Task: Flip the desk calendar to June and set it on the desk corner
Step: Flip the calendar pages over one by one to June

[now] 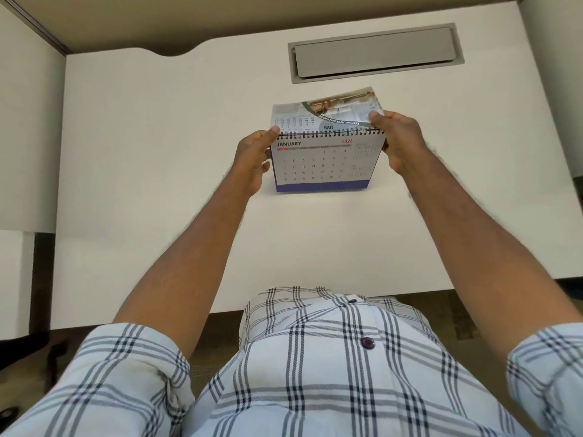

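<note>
A spiral-bound desk calendar [321,162] stands on the white desk [157,152] a little beyond its middle, its front page reading JANUARY 2026 above a blue base strip. One page with a photo [328,113] is turned up and over the spiral, leaning away from me. My left hand [252,159] grips the calendar's left edge, thumb on the spiral. My right hand [399,141] holds the right edge, with the thumb and fingers pinching the raised page's corner.
A grey cable hatch [375,53] is set into the desk behind the calendar. White partition panels [28,137] rise at the left and right. The desk's rear edge has a curved cut-out [176,52] at the back left. My checked shirt fills the bottom of the view.
</note>
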Demonstrator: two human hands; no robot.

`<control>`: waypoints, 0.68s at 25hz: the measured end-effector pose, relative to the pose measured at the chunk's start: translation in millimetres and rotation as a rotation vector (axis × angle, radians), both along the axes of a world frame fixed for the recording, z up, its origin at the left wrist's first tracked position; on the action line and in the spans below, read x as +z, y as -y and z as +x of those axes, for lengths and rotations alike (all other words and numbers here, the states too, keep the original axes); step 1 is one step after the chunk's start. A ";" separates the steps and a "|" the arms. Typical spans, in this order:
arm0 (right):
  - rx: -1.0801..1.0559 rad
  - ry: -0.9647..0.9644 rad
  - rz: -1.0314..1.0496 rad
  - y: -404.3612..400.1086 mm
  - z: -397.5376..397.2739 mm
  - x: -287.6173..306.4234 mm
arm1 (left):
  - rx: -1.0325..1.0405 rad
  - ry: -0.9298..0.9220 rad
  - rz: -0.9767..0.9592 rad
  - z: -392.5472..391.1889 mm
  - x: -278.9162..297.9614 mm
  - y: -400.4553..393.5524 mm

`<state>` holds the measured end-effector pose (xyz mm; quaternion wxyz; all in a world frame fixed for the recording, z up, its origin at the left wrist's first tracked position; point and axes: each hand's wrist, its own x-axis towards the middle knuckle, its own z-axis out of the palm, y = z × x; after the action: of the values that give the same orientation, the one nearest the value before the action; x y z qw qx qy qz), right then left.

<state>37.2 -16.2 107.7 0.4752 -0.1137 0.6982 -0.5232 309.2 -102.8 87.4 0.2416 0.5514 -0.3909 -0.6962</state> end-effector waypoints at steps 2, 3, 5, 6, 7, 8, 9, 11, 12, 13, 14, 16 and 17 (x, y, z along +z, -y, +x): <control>-0.018 -0.031 0.037 4.9 -1.0 5.2 | 0.020 -0.042 0.017 -0.5 -0.5 0.2; -0.022 -0.039 0.056 6.3 -2.3 6.4 | 0.024 -0.067 0.023 -0.4 -1.5 0.0; -0.005 -0.019 0.109 7.3 -6.6 8.5 | 0.027 -0.112 0.026 0.6 -3.6 -0.9; 0.012 0.004 0.146 7.7 -9.2 9.4 | 0.026 -0.128 0.022 1.7 -4.6 -1.6; 0.033 0.026 0.181 8.2 -11.3 10.4 | 0.023 -0.142 0.017 3.0 -5.7 -2.3; 0.054 0.041 0.207 8.9 -12.8 11.8 | 0.019 -0.152 0.009 4.4 -6.9 -2.6; 0.072 0.042 0.221 9.7 -14.1 13.1 | 0.013 -0.157 0.005 5.3 -7.9 -2.8; 0.090 0.015 0.225 12.0 -15.4 14.7 | -0.001 -0.146 -0.008 6.5 -9.1 -2.9; 0.086 -0.001 0.211 12.9 -15.8 15.6 | -0.008 -0.137 -0.016 6.4 -9.0 -3.1; 0.080 -0.015 0.190 13.2 -15.8 17.0 | -0.012 -0.132 -0.025 5.7 -8.9 -3.3; 0.070 -0.025 0.171 13.6 -15.7 18.5 | -0.014 -0.127 -0.035 5.3 -9.1 -2.9; 0.061 -0.051 0.140 13.9 -15.9 19.5 | -0.011 -0.128 -0.041 4.9 -8.8 -2.3; 0.066 -0.072 0.128 13.6 -16.1 19.2 | -0.013 -0.132 -0.039 4.5 -9.3 -1.9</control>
<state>21.2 -29.8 126.9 0.4728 -0.1248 0.7428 -0.4574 313.7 -100.9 78.2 0.2732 0.4968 -0.3911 -0.7250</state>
